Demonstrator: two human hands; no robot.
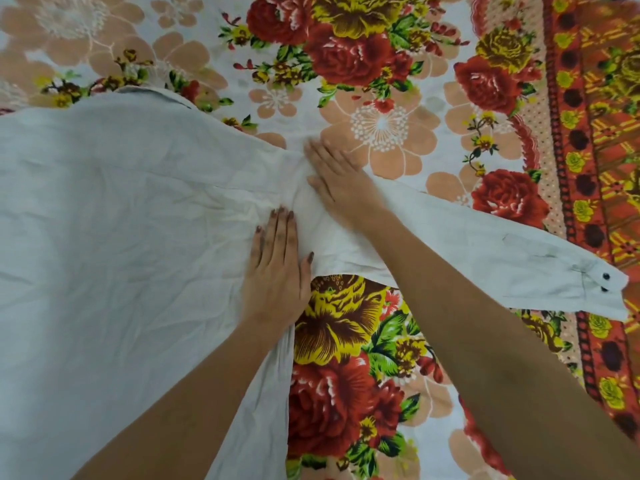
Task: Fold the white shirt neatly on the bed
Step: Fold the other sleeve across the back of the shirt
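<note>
Two bare hands are laid flat on the white shirt point(104, 220), which is spread across the left half of the bed point(381, 126) (a sheet printed with red, yellow and peach flowers covers it). The left hand point(277, 271) is pressed palm down on the creased cloth at the right edge of the shirt's body, fingers straight and close together, nothing gripped. The right hand point(334, 174), slightly blurred, is placed just beyond it on the far side, also flat with fingers extended and nothing clenched, over the spot where the sleeve point(485, 244) joins the body. The two hands are set near each other but not touching. The sleeve is stretched out to the right, running under the right forearm and ending in a cuff point(595, 289) on which two dark buttons point(605, 282) can be seen. The cuff is lying on the orange patterned border point(588, 168) at the right side of the bed. The collar point(156, 93) is seen at the far edge of the shirt, on the left.
</note>
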